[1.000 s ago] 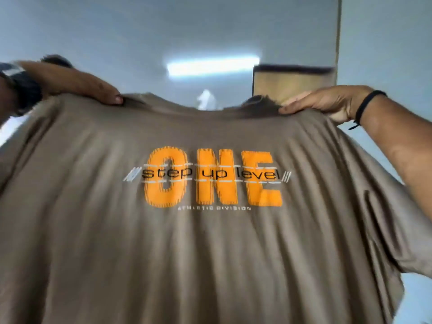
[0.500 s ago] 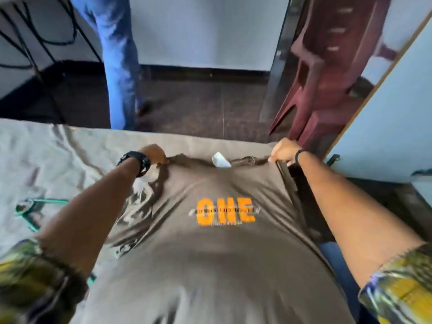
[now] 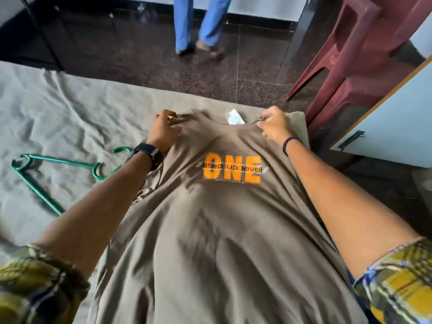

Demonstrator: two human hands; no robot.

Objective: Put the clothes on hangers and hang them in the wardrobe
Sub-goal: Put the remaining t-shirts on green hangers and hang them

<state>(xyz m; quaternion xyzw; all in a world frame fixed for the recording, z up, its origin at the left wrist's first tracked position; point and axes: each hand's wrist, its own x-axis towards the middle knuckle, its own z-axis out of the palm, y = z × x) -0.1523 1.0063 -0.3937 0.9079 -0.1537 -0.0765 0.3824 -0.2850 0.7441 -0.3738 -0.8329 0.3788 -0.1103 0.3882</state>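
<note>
Brown cotton fills most of the view: a T-shirt printed with an orange "ONE" and the words "step up level" lies spread face up on the bed, its collar pointing away from the person and its hem running down toward the camera. A white neck label sticks out at the collar. The left hand sits on the left shoulder of the shirt with its fingers curled, pinching the fabric at the shoulder seam; a black watch is on that wrist. The right hand pinches the fabric at the right shoulder just beside the collar, fingers curled around a small fold, with a dark band on the wrist. A green hanger lies flat on the grey bed sheet to the left of the shirt, partly hidden under the left forearm, apart from both hands. Beyond the bed, on the dark floor, stand a person's legs in blue jeans, and a stack of maroon plastic chairs stands at the right
</note>
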